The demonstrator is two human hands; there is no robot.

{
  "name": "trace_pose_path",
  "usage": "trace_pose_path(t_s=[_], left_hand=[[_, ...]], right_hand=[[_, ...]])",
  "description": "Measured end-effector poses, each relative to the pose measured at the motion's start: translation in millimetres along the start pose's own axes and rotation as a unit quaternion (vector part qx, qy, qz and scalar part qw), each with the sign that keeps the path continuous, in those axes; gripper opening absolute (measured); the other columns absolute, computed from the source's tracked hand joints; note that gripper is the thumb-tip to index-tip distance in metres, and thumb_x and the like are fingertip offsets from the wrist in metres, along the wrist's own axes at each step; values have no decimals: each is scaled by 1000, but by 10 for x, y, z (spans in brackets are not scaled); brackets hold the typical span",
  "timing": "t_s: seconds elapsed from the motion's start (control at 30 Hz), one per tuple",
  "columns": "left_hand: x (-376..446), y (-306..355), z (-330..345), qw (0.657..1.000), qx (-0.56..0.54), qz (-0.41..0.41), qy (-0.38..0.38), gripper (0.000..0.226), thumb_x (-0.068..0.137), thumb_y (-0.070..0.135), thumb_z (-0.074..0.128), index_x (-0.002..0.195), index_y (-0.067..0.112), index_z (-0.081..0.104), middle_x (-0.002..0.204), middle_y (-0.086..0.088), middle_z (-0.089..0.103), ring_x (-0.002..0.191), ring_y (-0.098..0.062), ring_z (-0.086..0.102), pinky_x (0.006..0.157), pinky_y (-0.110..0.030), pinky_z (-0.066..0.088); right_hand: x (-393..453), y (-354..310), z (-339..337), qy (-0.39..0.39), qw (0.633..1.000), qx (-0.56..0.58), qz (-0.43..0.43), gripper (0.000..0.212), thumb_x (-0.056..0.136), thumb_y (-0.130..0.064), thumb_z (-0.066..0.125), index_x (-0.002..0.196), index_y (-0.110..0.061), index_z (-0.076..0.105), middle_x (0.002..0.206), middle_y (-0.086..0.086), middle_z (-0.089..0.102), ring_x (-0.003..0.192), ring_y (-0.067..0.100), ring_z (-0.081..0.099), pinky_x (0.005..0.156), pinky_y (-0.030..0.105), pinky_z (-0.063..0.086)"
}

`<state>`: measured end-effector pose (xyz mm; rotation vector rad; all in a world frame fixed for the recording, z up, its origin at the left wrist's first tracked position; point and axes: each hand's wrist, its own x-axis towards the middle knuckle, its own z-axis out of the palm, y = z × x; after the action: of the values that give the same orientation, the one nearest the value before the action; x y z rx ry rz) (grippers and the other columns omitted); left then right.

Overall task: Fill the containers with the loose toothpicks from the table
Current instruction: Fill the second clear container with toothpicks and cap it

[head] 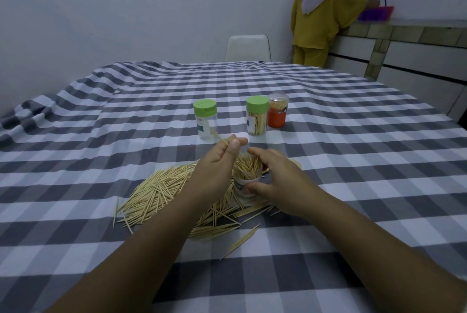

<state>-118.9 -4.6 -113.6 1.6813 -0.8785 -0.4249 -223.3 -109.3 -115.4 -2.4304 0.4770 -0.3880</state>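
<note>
Filling an open container [246,181] with toothpicks on a checked tablecloth [353,161].

Right hand [278,176] curled round the open container, thumb on its label, fingers arched over its far rim; container upright, packed with toothpicks, lid off. Left hand [219,158] just left of the container, fingers curled, pinching a few toothpicks [41,135] that stick out up and to the left. Loose toothpicks [156,186] heaped left of and in front of the container, spreading under both forearms. Beyond the container: an almost empty green-lidded jar [206,120], a full green-lidded jar [256,116], touching or just beside it an orange-labelled jar [277,110]. Far beyond, a white chair [247,48] and a person in yellow [323,24] at a counter [404,42].
</note>
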Motion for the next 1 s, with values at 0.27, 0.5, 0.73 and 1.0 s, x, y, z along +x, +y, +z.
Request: trace_pose_path(t_s=[0.27, 0.5, 0.73, 1.0], left_hand=[[10, 10, -23, 999, 33, -29, -30, 42, 97, 40, 43, 137, 29, 47, 154, 10, 26, 138, -5, 25, 111, -34, 24], [27, 14, -107, 998, 34, 1, -44, 29, 94, 40, 48, 120, 39, 61, 148, 10, 38, 127, -1, 34, 97, -28, 26], [62, 28, -269, 998, 13, -43, -46, 27, 85, 45, 61, 106, 31, 71, 116, 17, 60, 104, 4, 50, 74, -18, 36], [154, -200, -373, 897, 424, -40, -118, 49, 99, 35, 42, 146, 25, 33, 152, -1, 33, 139, -18, 29, 111, -35, 25]], right_hand=[[3, 16, 10, 2, 1000, 0, -3, 73, 84, -31, 67, 145, -29, 27, 138, -8, 40, 121, 7, 40, 93, 21, 37], [-4, 4, 3, 4, 1000, 5, -6, 71, 83, -29, 68, 144, -30, 30, 135, -8, 42, 116, 6, 42, 94, 22, 39], [-8, 15, -2, -2, 1000, 5, -3, 73, 83, -30, 69, 144, -29, 29, 137, -8, 41, 120, 6, 41, 95, 22, 38], [-14, 13, -65, -32, 999, -4, 9, 77, 82, -30, 69, 145, -30, 26, 141, -8, 37, 124, 7, 38, 94, 20, 38]])
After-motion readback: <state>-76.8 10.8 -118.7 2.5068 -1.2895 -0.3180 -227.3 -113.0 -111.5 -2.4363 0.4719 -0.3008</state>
